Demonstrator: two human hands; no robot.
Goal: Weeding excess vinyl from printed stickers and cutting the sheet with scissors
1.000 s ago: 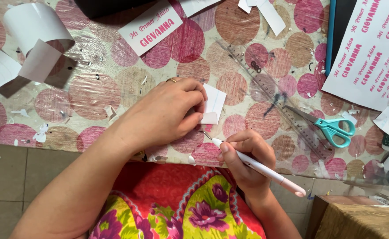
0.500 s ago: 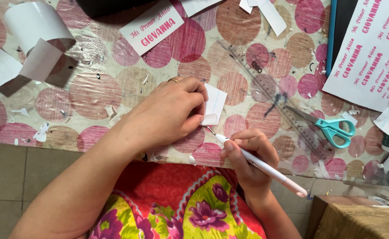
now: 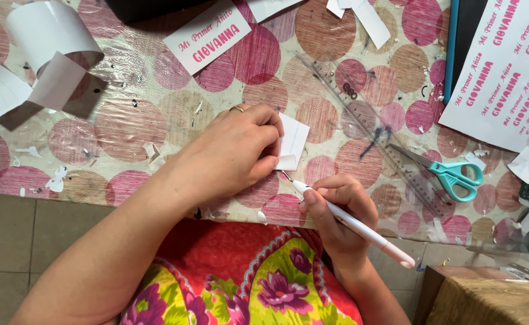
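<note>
On the tablecloth, left hand (image 3: 231,153) still pins the paper piece (image 3: 293,142); right hand (image 3: 335,204) keeps gripping the craft knife (image 3: 352,222).

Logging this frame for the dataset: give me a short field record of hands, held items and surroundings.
left hand: pressing a small white paper piece onto the table
right hand: fingers grip a white craft pen tool, tip at the paper's lower edge
surface: tablecloth with pink and brown circles, littered with paper scraps
nearby right: clear ruler, teal-handled scissors, printed pink-lettered sheet
nearby left: curled white paper strips
</note>
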